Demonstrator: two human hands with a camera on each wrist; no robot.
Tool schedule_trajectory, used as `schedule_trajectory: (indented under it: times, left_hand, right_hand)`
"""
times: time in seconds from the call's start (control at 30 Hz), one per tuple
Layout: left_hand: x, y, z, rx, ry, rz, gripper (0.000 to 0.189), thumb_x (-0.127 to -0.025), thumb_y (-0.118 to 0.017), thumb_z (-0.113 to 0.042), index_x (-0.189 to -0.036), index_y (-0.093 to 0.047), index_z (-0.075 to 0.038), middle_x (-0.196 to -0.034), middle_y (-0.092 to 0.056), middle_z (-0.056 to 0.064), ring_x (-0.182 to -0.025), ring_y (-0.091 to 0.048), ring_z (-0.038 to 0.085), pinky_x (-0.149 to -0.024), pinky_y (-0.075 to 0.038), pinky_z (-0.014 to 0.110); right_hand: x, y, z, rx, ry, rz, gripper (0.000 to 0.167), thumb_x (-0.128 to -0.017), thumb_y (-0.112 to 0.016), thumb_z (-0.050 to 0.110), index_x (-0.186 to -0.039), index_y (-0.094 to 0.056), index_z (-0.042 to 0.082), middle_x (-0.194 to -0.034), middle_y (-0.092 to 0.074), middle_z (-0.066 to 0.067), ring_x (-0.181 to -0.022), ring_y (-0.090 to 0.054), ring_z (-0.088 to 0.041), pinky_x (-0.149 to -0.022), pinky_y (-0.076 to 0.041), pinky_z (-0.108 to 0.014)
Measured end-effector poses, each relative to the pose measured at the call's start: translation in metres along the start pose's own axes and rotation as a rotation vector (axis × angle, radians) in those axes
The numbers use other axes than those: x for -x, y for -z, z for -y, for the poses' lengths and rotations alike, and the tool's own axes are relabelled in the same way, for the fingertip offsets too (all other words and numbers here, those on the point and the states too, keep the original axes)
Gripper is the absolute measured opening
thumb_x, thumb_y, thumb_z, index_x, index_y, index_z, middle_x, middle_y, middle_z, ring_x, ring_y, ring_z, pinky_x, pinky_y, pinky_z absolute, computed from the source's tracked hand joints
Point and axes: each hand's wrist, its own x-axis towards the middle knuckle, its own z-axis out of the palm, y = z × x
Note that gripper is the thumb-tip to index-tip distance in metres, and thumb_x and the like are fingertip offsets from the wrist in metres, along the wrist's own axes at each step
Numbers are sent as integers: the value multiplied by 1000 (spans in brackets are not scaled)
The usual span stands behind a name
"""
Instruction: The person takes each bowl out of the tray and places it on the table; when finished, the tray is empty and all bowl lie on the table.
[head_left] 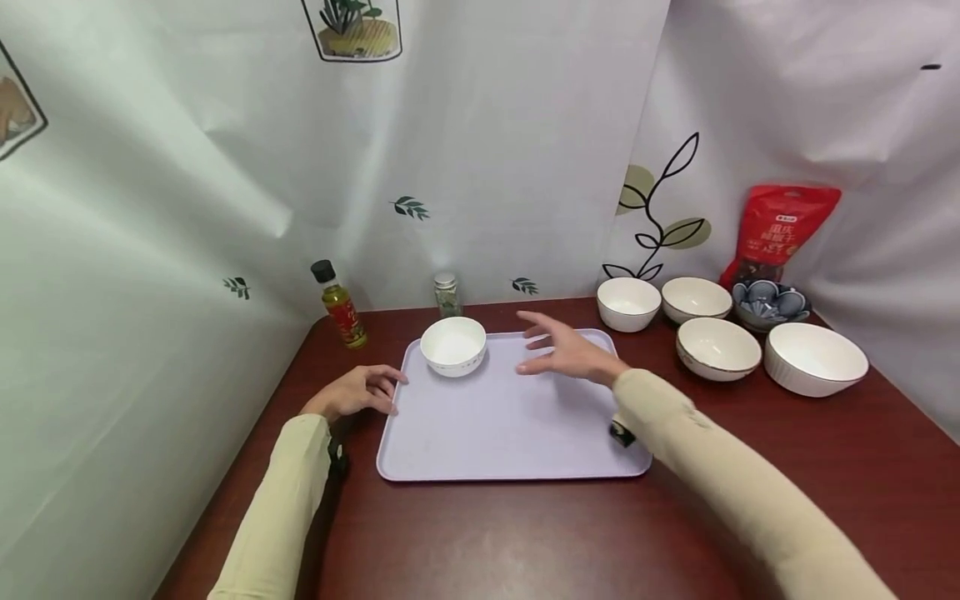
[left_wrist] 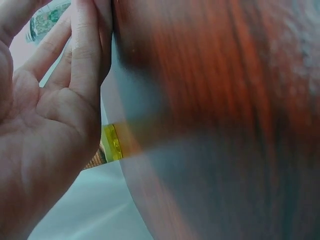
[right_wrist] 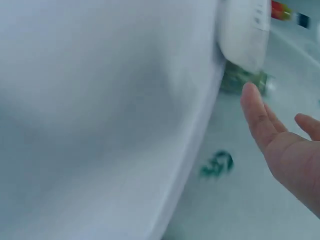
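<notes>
A white bowl (head_left: 453,360) stands upright at the back left of a pale lilac tray (head_left: 510,433). My right hand (head_left: 570,350) hovers over the tray's right half, fingers spread and holding nothing; the bowl is a short way to its left. In the right wrist view that hand (right_wrist: 290,150) also appears apart from the white bowl (right_wrist: 245,35). Beside the tray's left rim is my left hand (head_left: 356,392), its fingertips at the edge; whether they touch it I cannot tell. The left wrist view shows this hand (left_wrist: 55,110) with fairly straight fingers and nothing in the palm.
An oil bottle (head_left: 344,312) and a spice jar (head_left: 447,296) stand behind the tray. To the right are several white bowls (head_left: 813,362), a dark patterned bowl (head_left: 757,321) with blue flower-shaped pieces, and a red packet (head_left: 783,225). A patterned curtain (head_left: 510,167) hangs behind the table.
</notes>
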Motion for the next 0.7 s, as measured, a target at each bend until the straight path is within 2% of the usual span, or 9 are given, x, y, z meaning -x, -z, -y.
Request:
schedule_trajectory:
  times: [0.13,0.27,0.4,0.53,0.63,0.7]
  left_hand:
    - [0,1,1,15,5,-3,55,-80,-82,-8,-130,-60,-1,-92,-64,8,-81,-60,16,-78,-49,22]
    - [-1,0,2,23,-1,10,54,-79,-82,-7,-129,-60,-1,-90,-64,6,-80,-60,15,-77,-49,23]
    - [0,-1,2,9,2,16,53,-79,-83,-10,-128,-61,-2,-90,-65,4,-84,-58,15,-77,-50,24]
    - [2,1,0,-9,12,-2,53,-79,-83,-9,-127,-62,-3,-89,-64,5,-84,-57,16,-77,-49,24]
    - [1,2,0,-10,0,0,53,-79,-82,-8,-127,-61,-2,-89,-64,6,-83,-58,16,-77,-49,24]
    - [0,2,1,-4,3,2,54,-79,-82,-8,-128,-61,-2,-89,-64,5,-83,-58,16,-77,-49,24]
  right_hand:
    - [-39,-30,3,3,-96,-8,104,-80,-85,25,-161,-20,18,-156,-38,-22,-143,-45,-38,-115,-39,-52]
    - [-65,-56,5,-23,-149,-105,110,-74,-89,24,-160,-21,16,-158,-37,-20,-146,-40,-35,-120,-33,-51]
    - [-80,-76,2,-68,-162,-202,114,-68,-93,20,-159,-26,13,-160,-37,-15,-149,-36,-32,-122,-28,-49]
    - [-91,-90,0,-117,-123,-211,118,-64,-94,14,-159,-25,10,-164,-33,-11,-151,-33,-30,-125,-23,-48]
    - [-95,-94,2,-96,-111,-223,120,-60,-95,8,-158,-26,8,-162,-35,-13,-148,-36,-32,-124,-24,-48]
    - [-97,-94,4,-39,-111,-237,119,-58,-95,7,-157,-29,6,-159,-39,-15,-145,-40,-33,-122,-28,-48]
